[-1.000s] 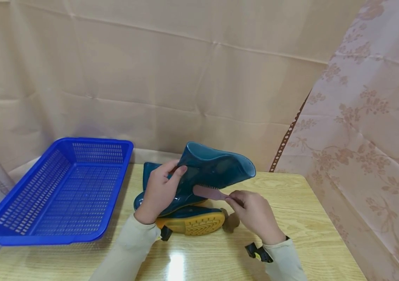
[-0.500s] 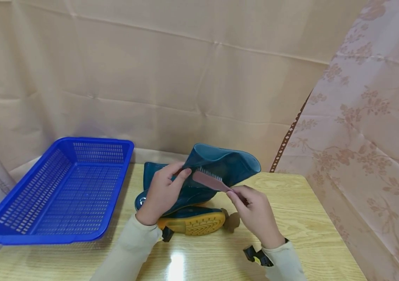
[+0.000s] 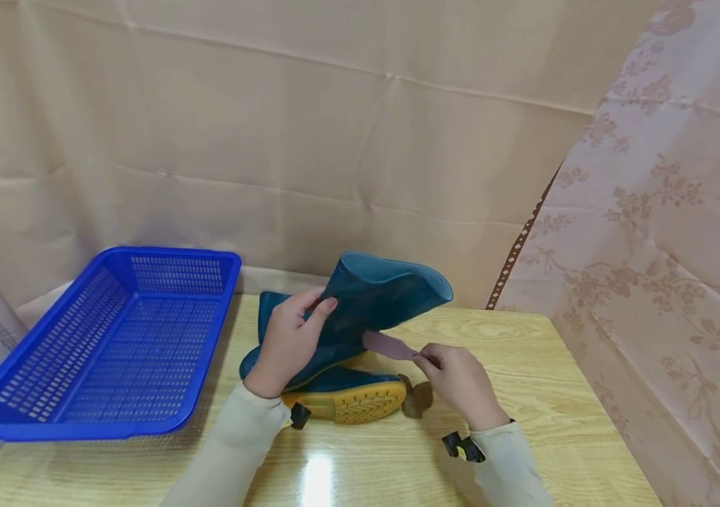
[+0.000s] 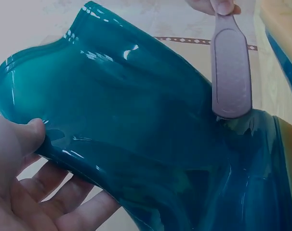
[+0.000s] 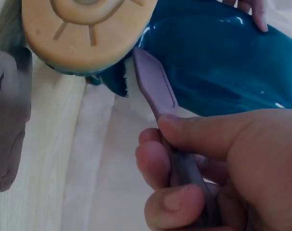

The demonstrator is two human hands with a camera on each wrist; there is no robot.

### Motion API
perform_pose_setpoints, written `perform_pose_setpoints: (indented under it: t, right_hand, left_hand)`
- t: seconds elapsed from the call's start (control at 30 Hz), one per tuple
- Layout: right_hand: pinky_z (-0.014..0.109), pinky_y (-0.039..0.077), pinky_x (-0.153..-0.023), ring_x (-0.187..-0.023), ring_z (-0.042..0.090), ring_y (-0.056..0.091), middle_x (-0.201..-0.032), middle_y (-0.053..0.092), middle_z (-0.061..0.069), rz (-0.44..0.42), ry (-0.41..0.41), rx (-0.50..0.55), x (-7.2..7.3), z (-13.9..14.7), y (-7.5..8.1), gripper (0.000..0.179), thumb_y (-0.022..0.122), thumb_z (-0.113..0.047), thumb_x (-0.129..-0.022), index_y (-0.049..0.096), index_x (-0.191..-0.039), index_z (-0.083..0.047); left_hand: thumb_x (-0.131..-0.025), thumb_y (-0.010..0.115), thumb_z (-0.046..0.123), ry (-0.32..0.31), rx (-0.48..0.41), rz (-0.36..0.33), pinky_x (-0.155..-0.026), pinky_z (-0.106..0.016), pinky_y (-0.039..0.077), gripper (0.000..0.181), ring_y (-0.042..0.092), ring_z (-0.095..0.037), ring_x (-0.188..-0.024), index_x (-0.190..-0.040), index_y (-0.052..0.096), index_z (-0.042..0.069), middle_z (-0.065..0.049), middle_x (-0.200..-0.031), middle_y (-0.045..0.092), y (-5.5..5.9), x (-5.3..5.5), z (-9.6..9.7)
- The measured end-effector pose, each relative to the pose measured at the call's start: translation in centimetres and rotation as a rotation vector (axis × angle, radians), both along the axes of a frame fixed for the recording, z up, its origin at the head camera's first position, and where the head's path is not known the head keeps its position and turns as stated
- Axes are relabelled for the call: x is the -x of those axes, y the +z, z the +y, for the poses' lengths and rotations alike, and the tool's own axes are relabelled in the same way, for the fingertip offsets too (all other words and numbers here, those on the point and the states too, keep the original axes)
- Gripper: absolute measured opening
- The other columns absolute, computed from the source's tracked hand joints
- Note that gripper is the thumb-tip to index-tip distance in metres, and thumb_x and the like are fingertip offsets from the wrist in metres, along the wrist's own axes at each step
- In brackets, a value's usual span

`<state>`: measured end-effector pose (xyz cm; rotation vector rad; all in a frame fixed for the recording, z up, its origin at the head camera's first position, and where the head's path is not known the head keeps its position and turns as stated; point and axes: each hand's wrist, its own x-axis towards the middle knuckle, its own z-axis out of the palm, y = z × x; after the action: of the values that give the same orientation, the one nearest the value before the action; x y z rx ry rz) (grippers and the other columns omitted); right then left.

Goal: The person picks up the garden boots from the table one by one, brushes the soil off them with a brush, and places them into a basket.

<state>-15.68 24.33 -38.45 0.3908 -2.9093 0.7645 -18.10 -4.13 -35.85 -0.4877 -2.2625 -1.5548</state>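
A teal rubber boot (image 3: pixel 379 292) is held tilted by my left hand (image 3: pixel 290 341), its open top toward the upper right. In the left wrist view, the thumb lies on the boot's shaft with the fingers curled behind it. My right hand (image 3: pixel 461 380) grips the handle of a mauve brush (image 3: pixel 390 346). The brush head lies against the boot near the heel and lower shaft; in the right wrist view its pale bristles (image 5: pixel 131 79) face away from my palm. Under the held boot, a second teal boot with a yellow sole (image 3: pixel 366 403) lies on its side.
A blue plastic basket (image 3: pixel 208 352) stands at the left of the wooden table (image 3: pixel 525 366). A crumpled brown object (image 3: pixel 418 400), perhaps a cloth, lies right of the yellow sole. Beige curtain (image 3: pixel 360 141) hangs behind, and flowered cloth (image 3: pixel 671 282) at the right.
The brush went up along the boot's shaft, then came back down toward the heel. The held boot shifted right, then back left, with its top edge changing shape slightly.
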Motion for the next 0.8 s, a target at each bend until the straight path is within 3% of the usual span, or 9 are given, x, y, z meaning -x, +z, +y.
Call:
perform_pose_setpoints:
  t: [0.33, 0.5, 0.67, 0.8]
  right_hand:
    - [0.025, 0.035, -0.05, -0.052, 0.007, 0.042, -0.07, 0.061, -0.009, -0.053, 0.066, 0.027, -0.3, 0.8, 0.7, 0.012, 0.069, -0.02, -0.101, 0.076, -0.092, -0.018]
    - [0.024, 0.034, -0.05, -0.053, 0.007, 0.04, -0.066, 0.053, -0.007, -0.108, 0.051, 0.098, -0.6, 2.3, 0.2, 0.013, 0.068, -0.022, -0.102, 0.072, -0.09, -0.019]
    - [0.024, 0.033, -0.051, -0.055, 0.007, 0.04, -0.065, 0.046, -0.006, -0.098, 0.028, 0.145, -0.8, 3.9, -0.7, 0.021, 0.07, -0.028, -0.101, 0.064, -0.085, -0.017]
    - [0.024, 0.034, -0.05, -0.055, 0.009, 0.04, -0.065, 0.046, -0.004, -0.102, -0.021, 0.15, -1.0, 4.8, -1.4, 0.02, 0.069, -0.032, -0.101, 0.064, -0.092, -0.015]
  left_hand:
    - [-0.108, 0.057, 0.03, 0.079, -0.022, -0.008, -0.072, -0.036, 0.049, 0.026, 0.059, -0.017, -0.085, -0.117, 0.075, 0.014, -0.002, -0.099, 0.073, -0.3, 0.6, 0.0]
    - [-0.107, 0.058, 0.03, 0.122, -0.047, 0.009, -0.071, -0.034, 0.049, 0.026, 0.06, -0.017, -0.086, -0.115, 0.075, 0.012, -0.004, -0.1, 0.074, -0.2, 1.3, 0.1]
    - [-0.107, 0.059, 0.028, 0.159, -0.078, 0.033, -0.073, -0.034, 0.049, 0.027, 0.063, -0.019, -0.088, -0.116, 0.074, 0.008, -0.007, -0.103, 0.076, 0.4, 1.7, 0.0]
    - [-0.107, 0.059, 0.025, 0.175, -0.114, 0.027, -0.074, -0.033, 0.049, 0.027, 0.062, -0.021, -0.085, -0.118, 0.073, 0.005, -0.01, -0.1, 0.075, 0.8, 1.9, -0.2]
